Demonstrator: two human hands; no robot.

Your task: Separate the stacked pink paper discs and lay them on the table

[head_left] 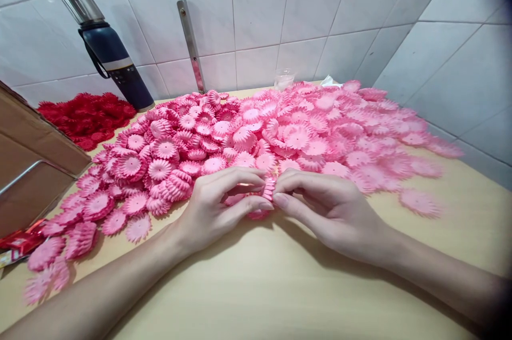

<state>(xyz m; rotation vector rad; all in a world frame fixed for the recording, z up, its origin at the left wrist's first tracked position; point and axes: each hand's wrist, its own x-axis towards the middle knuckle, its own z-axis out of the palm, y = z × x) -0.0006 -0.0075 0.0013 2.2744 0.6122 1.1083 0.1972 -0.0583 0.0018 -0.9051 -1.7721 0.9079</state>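
Left hand (216, 204) and right hand (336, 209) pinch a pink flower (269, 189), probably for steadiness. The pile (298, 137) lies at twelve o'clock, easily reached.

wht tiled wall (260, 4), beige tbl (248, 286)

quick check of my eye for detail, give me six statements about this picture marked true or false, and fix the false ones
1. The left hand and the right hand are both at a small pink piece. True.
2. The dark blue bottle stands at the right of the picture. False: the dark blue bottle is at the left, by the red pile.
3. A metal strip is against the tiled wall. True.
4. The red pile is wider than the pink pile. False: the pink pile spreads much wider.
5. Brown cardboard shows at the left edge. True.
6. The right hand lies flat, fingers spread. False: it is curled.
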